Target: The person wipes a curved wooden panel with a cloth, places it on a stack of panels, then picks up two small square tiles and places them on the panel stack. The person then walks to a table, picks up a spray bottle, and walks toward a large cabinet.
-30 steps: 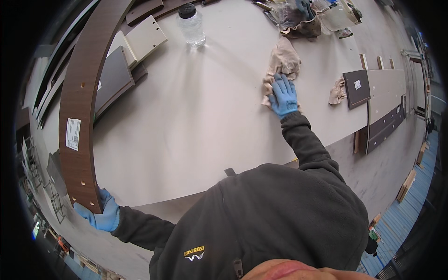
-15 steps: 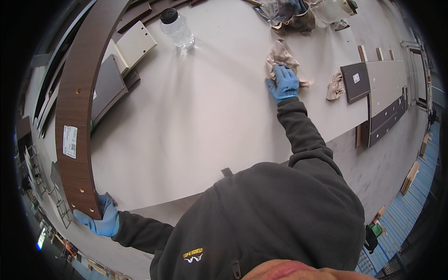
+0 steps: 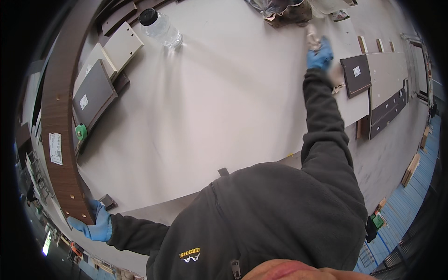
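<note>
My left hand (image 3: 97,226), in a blue glove, is closed around the near end of a long dark brown wooden board (image 3: 67,112). The board has a white label and several round holes, and it runs away from me along the left side. At the far right of the light table my blue-gloved right hand (image 3: 320,58) is closed on a beige cloth (image 3: 312,36), part of which sticks out past the fingers. A second beige cloth (image 3: 337,79) lies beside my right wrist, blurred and partly hidden by it.
A clear bottle with a black lid (image 3: 164,31) stands at the far left. Grey and white panels (image 3: 93,88) and a green tape measure (image 3: 81,132) lie beside the board. A small dark block (image 3: 108,201) sits near my left hand. Stacked panels (image 3: 385,74) are at right, a bag (image 3: 289,14) at the back.
My right hand has moved right and away from me, taking the beige cloth off its earlier spot. The brown board and my left hand have shifted slightly left, uncovering the tape measure.
</note>
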{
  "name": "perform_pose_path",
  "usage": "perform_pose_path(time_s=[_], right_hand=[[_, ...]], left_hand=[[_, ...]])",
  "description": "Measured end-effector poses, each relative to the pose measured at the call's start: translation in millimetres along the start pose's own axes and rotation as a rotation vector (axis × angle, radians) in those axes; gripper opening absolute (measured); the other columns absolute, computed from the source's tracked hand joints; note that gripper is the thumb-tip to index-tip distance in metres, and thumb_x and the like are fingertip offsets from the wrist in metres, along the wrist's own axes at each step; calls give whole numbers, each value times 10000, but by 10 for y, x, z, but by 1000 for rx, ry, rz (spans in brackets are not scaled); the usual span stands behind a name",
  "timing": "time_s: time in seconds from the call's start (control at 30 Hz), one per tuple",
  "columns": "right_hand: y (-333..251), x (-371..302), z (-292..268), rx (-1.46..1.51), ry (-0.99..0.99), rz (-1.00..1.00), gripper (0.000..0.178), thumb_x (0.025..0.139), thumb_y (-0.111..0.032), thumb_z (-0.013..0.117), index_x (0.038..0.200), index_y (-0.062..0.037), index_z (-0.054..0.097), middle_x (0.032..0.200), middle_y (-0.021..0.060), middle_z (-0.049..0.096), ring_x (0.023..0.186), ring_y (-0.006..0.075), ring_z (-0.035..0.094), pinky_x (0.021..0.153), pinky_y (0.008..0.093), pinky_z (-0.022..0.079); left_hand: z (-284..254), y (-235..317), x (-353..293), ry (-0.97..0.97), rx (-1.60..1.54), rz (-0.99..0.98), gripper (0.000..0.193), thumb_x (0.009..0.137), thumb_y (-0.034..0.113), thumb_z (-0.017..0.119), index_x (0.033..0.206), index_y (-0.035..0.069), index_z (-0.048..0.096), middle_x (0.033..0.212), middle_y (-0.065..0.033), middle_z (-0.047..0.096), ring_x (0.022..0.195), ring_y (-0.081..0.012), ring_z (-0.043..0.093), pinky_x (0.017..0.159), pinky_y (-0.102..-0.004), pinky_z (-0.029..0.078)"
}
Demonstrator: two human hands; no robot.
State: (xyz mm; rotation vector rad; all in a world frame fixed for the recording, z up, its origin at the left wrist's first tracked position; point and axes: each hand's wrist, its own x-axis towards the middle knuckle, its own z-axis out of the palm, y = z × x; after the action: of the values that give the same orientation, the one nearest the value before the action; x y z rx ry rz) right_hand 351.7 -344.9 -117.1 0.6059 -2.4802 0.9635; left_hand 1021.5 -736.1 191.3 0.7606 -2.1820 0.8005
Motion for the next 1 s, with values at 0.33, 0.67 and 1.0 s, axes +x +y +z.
perform_pose_path(time_s=[0.33, 0.67, 1.0], right_hand=[[-858, -720, 556, -349, -307, -354, 450, 878, -438, 668, 1271, -222, 636, 1590, 85, 472, 1499, 354, 372, 1191, 581, 295], [-1972, 354, 1937, -74, -159, -687, 575, 815, -358, 741, 1345, -172, 616, 1468, 170, 540, 1373, 368, 483, 1168, 504, 356], [-1608, -2346, -588, 274, -1095, -922, 272, 842, -174, 711, 1088, -60, 689, 1149, 153, 697, 1083, 323, 671, 972, 473, 516]], left_hand=[[94, -138, -139, 122, -674, -700, 641, 867, 123, 831, 1393, -41, 504, 1254, -218, 628, 967, -295, 704, 803, -366, 665], [-449, -266, -341, 581, -1345, -1409, 618, 910, 201, 792, 1401, -50, 514, 1292, -217, 634, 1165, -363, 646, 1018, -518, 579], [-382, -138, -521, 463, -1486, -1356, 671, 910, 273, 790, 1397, -70, 482, 1266, -230, 604, 1142, -347, 643, 961, -477, 608]])
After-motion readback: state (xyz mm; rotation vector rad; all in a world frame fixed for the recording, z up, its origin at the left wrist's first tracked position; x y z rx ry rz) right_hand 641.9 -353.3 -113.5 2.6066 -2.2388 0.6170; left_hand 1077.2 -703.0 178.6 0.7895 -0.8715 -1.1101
